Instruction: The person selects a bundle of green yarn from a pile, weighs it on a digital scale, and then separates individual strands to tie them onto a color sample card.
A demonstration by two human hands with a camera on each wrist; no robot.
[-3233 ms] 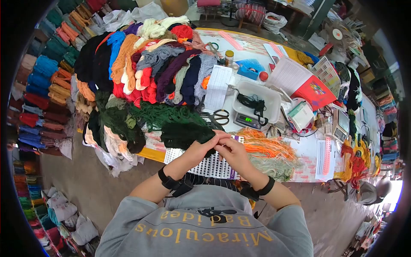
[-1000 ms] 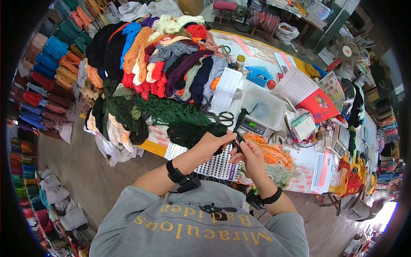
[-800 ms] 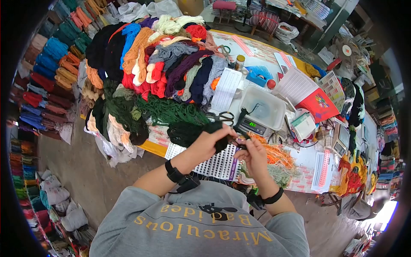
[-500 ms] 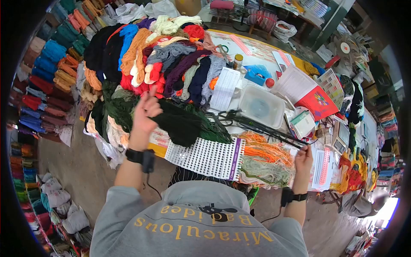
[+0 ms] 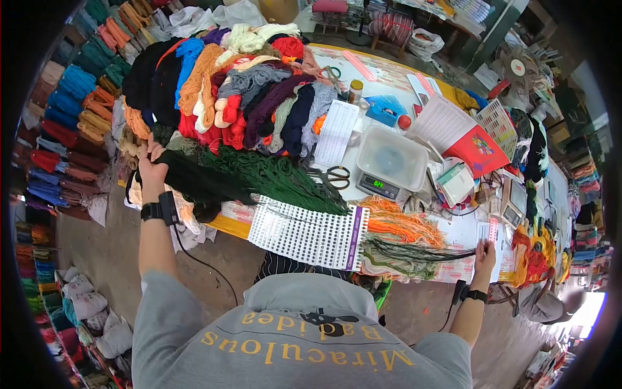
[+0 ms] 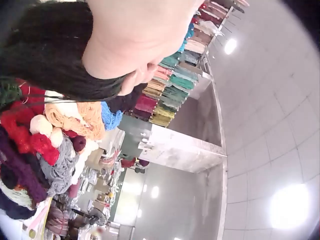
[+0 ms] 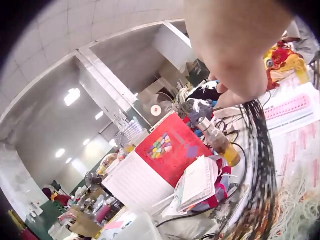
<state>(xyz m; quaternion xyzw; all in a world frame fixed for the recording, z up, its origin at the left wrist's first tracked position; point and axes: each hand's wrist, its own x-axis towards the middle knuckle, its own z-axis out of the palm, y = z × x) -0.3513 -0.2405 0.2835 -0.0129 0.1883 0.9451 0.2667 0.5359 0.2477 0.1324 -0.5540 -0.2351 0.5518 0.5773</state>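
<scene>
In the head view my left hand (image 5: 152, 170) is at the far left, gripping one end of a long hank of very dark green yarn (image 5: 204, 181). The hank stretches right toward the green yarn (image 5: 285, 181) on the table. The left wrist view shows this dark yarn (image 6: 45, 50) running into my curled fingers. Far to the right, my right hand (image 5: 484, 254) pinches the end of a thin bunch of dark strands (image 5: 421, 251). Those strands reach left over a pale green bundle (image 5: 402, 267). In the right wrist view the strands (image 7: 257, 160) hang down from my fingers.
A punched card (image 5: 304, 233) lies at the table's front edge. Behind it are scissors (image 5: 338, 177), a digital scale (image 5: 379, 187) bearing a plastic tub (image 5: 414, 162), and orange yarn (image 5: 402, 220). A multicoloured yarn heap (image 5: 253, 84) fills the left; a red booklet (image 5: 476, 149) stands right.
From working close together at the middle, my hands have spread far apart. The left drew the dark hank leftward; the right pulled the thin strands rightward and nearer, away from beside the scale.
</scene>
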